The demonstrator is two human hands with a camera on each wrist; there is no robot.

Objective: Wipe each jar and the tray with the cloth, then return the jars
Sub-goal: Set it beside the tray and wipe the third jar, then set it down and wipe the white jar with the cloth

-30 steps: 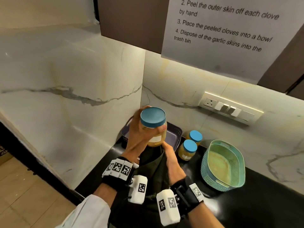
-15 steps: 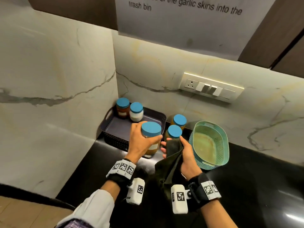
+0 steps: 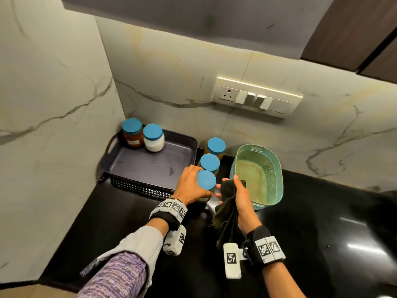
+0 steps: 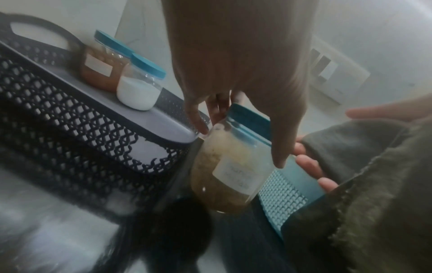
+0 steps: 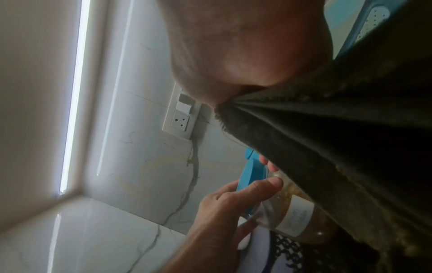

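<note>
Standing in the left centre of the head view, the dark tray (image 3: 120, 157) sits in the corner of the black counter (image 3: 322, 222) with two blue-lidded jars at its far-left end: a brown jar (image 3: 132, 136) and, touching it on the right, a white jar (image 3: 153, 138). Just right of the tray two more blue-lidded jars, a far jar (image 3: 215, 146) and a middle jar (image 3: 208, 162), stand in a line on the counter, and the green basket (image 3: 277, 168) crowds in on their right. A switch plate (image 3: 255, 97) sits on the marble wall in the upper right.

The left hand (image 3: 190, 186) grips the held jar (image 3: 206, 181) by its side, fingers curled round the glass below the lid (a pale label shows in the left wrist view), at the near right corner of the tray, just in front of the middle jar. The right hand (image 3: 241, 197) clutches the dark cloth (image 3: 225, 209) bunched in its fist, fingertips close beside the held jar; the cloth's loose end hangs toward the wrist.
</note>
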